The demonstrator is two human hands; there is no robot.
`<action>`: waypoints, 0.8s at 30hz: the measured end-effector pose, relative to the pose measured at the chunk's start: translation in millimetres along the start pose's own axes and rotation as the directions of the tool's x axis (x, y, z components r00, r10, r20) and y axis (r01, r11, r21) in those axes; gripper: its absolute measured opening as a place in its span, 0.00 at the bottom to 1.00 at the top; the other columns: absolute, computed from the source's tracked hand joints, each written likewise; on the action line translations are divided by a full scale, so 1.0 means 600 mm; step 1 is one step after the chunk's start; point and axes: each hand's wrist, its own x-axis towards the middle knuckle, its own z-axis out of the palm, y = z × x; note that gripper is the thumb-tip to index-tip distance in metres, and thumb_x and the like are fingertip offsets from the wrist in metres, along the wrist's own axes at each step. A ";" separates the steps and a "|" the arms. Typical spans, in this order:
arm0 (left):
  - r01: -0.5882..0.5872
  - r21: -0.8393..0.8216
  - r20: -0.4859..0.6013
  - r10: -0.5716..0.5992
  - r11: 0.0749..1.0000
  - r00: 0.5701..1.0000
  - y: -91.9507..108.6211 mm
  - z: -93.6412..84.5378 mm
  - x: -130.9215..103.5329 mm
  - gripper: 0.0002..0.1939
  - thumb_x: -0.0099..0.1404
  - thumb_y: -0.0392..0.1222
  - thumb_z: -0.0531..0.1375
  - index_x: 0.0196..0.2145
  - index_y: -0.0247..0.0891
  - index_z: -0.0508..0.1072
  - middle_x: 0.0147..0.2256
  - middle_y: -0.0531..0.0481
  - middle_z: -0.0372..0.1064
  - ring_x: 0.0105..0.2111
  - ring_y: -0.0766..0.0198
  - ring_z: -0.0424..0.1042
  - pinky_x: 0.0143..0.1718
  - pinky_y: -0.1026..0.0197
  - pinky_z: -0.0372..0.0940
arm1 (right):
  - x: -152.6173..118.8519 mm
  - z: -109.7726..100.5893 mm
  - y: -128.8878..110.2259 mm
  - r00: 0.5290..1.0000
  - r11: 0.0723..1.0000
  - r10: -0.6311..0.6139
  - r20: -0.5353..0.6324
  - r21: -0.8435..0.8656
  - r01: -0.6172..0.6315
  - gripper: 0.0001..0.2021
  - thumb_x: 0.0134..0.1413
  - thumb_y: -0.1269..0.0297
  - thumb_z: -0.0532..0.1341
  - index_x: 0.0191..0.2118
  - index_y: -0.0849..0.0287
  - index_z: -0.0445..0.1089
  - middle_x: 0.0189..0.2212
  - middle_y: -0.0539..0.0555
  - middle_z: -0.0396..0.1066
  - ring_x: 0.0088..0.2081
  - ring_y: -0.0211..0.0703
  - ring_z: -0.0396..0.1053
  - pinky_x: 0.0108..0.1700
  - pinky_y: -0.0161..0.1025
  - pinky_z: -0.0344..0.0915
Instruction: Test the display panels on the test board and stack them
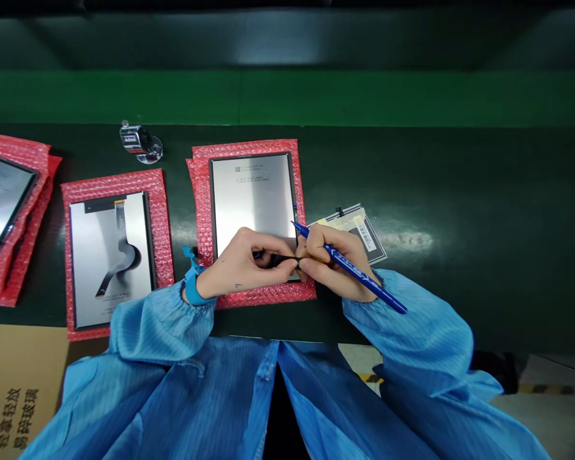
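Note:
A silver-backed display panel (pixel 253 198) lies on red bubble wrap (pixel 268 296) in the middle of the table. Over its lower edge, my left hand (pixel 249 263) pinches a thin dark strip (pixel 282 257), probably a flex cable. My right hand (pixel 338 259) meets it fingertip to fingertip at the strip's right end and also holds a blue pen (pixel 359 275), whose tip points up and left. What exactly the right fingertips grip is too small to tell. Beside the right hand lies a flat piece with a white barcode label (pixel 365 235).
Left of the middle, another panel (pixel 96 255) with a loose flex cable rests on red bubble wrap. Further left is a third panel (pixel 2 198). A metal tally counter (pixel 141 142) stands behind them. A cardboard box (pixel 22 383) is at the lower left.

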 end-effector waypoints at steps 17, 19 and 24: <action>0.619 0.446 -0.462 -0.426 0.646 0.778 -0.007 -0.022 -0.164 0.15 0.73 0.50 0.50 0.39 0.39 0.71 0.32 0.49 0.73 0.29 0.59 0.69 0.33 0.59 0.56 | -0.074 0.058 0.026 0.931 0.469 -0.346 0.115 -0.838 0.278 0.14 0.59 0.71 0.62 0.51 0.55 0.67 0.51 0.59 0.74 0.47 0.56 0.75 0.42 0.51 0.76; 0.637 0.407 -0.462 -0.455 0.655 0.762 -0.015 -0.017 -0.163 0.14 0.72 0.51 0.51 0.39 0.39 0.69 0.32 0.50 0.71 0.30 0.59 0.68 0.33 0.59 0.55 | -0.070 0.079 0.050 0.968 0.379 -0.206 0.144 -0.900 0.214 0.21 0.60 0.71 0.60 0.58 0.62 0.62 0.59 0.64 0.67 0.59 0.64 0.66 0.50 0.57 0.74; 0.582 0.196 -0.424 -0.467 0.790 0.776 -0.003 -0.014 -0.155 0.16 0.69 0.55 0.55 0.31 0.40 0.64 0.28 0.54 0.63 0.28 0.63 0.62 0.32 0.60 0.54 | -0.062 0.101 0.072 0.978 0.309 -0.194 0.074 -0.942 0.132 0.29 0.63 0.69 0.58 0.67 0.66 0.54 0.60 0.67 0.65 0.61 0.64 0.64 0.56 0.59 0.70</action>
